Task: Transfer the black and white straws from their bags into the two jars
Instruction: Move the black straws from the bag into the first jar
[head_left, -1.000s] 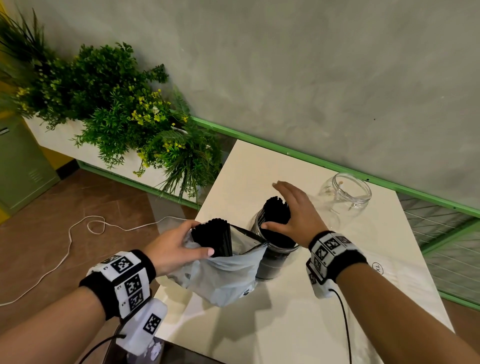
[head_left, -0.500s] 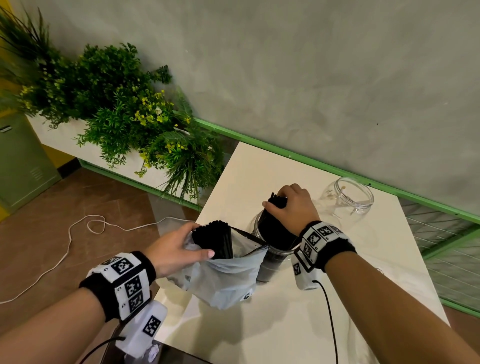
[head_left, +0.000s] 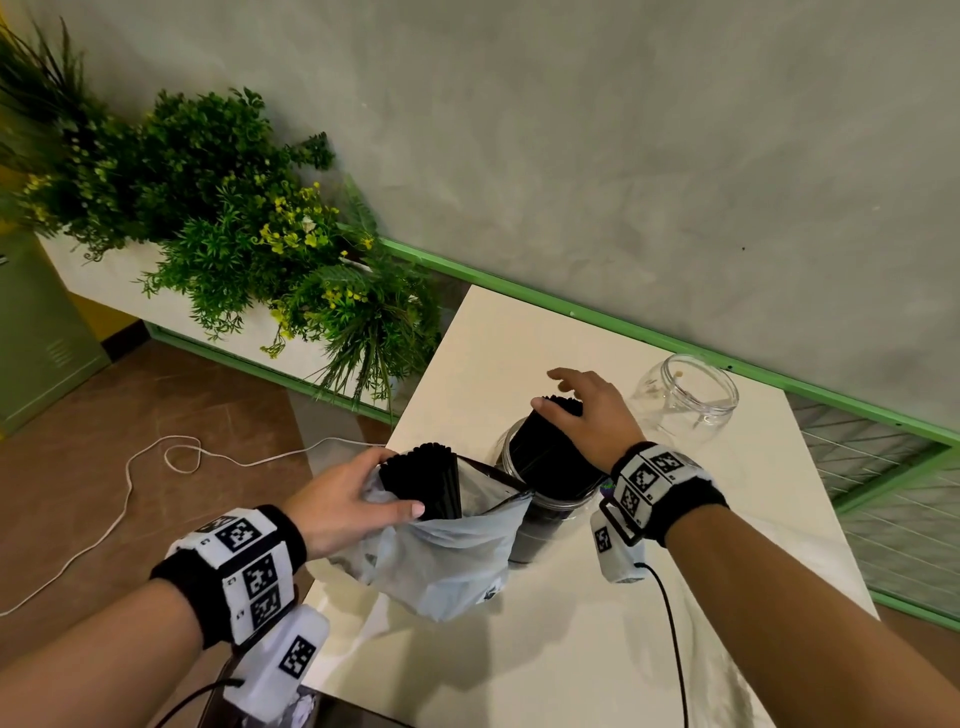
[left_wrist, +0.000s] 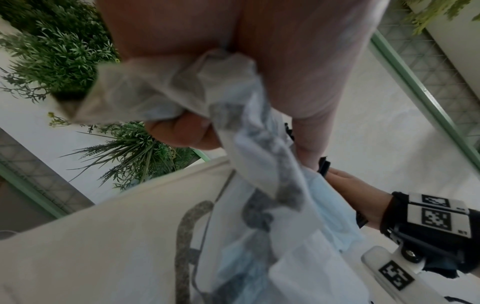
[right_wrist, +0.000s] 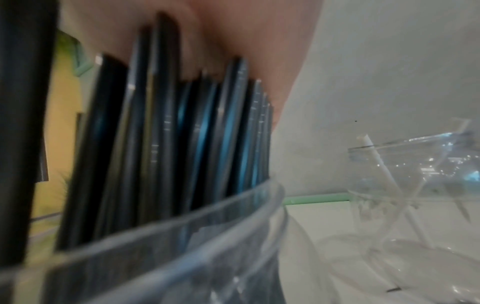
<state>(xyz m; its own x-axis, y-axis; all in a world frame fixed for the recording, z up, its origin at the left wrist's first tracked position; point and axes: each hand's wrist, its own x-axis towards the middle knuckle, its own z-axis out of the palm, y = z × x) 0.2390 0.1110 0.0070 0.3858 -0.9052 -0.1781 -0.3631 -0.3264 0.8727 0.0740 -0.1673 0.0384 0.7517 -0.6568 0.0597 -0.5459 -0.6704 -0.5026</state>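
Now right hand (head_left: 587, 415) (flat) rests on jarred black straws (head_left: 545, 447).

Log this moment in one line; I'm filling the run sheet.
left hand: holds bag | right hand: open on black straws | second jar: nearly empty

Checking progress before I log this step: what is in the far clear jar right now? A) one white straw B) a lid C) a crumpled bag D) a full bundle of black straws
A: in the right wrist view the far jar holds one white straw leaning on its rim; the black straws stand in the near jar under the right hand.
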